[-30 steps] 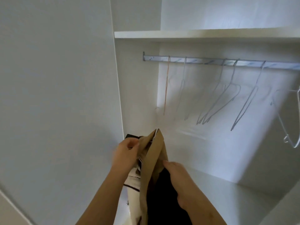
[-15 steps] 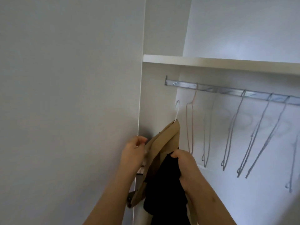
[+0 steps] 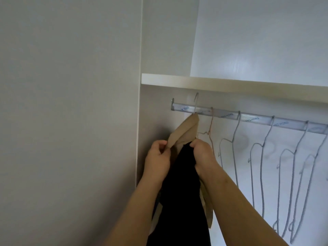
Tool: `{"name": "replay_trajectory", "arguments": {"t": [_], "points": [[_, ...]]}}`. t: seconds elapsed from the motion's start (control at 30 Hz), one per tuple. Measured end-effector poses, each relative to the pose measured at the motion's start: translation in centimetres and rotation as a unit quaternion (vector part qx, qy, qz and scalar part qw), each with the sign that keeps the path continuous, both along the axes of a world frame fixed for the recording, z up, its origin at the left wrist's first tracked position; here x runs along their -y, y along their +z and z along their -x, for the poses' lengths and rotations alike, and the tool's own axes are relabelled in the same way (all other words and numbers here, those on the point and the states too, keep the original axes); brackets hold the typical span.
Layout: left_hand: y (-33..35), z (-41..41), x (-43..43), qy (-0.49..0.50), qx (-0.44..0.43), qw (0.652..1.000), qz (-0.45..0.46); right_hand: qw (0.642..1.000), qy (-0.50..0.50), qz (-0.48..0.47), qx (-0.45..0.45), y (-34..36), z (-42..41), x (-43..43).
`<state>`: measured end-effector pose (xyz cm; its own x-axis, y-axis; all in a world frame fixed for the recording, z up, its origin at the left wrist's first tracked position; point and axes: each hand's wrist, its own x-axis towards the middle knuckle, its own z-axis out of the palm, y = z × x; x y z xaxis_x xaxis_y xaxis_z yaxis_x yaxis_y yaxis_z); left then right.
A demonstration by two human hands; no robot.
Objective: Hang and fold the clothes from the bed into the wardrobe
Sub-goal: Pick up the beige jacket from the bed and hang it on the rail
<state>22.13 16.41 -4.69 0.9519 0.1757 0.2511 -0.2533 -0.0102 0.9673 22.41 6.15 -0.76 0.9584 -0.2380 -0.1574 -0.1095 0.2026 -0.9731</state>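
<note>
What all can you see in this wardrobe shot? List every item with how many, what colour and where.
shelf: one, cream, across the wardrobe above the rail.
rail: one, silver, just under the shelf.
empty hangers: at least four, one pinkish and three silver wire, hooked on the rail right of the hands.
held hanger: one, silver wire, hook raised at the rail's left end; I cannot tell whether it is seated.
tan garment: one, tan, draped on the held hanger.
black garment: one, black, hanging between the forearms.
side panel: one, pale grey, far left.
left hand: one, pinches the tan garment's edge.
right hand: one, grips the black garment's top.
</note>
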Motion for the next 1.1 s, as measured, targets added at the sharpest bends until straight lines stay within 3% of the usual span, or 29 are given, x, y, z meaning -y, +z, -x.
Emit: {"name": "replay_trajectory", "arguments": {"t": [0.2,0.33,0.53,0.7,1.0,1.1], "points": [[0.0,-2.9,0.1,0.028,-0.032,0.998,0.045,0.999,0.035,0.004,0.005,0.3,-5.8,-0.2],[-1.3,-4.1,0.3,0.044,-0.034,0.996,0.063,0.992,0.096,0.083,0.014,-1.9,-8.2,-0.6],[-3.7,-5.3,0.1,0.050,-0.040,0.995,0.079,0.984,0.170,0.053,-0.018,-4.8,-9.4,-1.7],[-4.3,-5.1,0.1,0.056,-0.065,0.994,0.062,0.983,0.173,0.047,-0.050,-6.0,-8.8,-1.2],[-5.5,-2.4,0.2,0.061,-0.116,0.989,0.068,0.990,0.134,-0.051,0.005,-7.9,-3.5,-0.6],[-6.6,-0.8,-0.1,0.079,-0.084,0.993,0.023,0.993,0.103,-0.062,0.013,-8.9,-0.9,-1.0]]}}
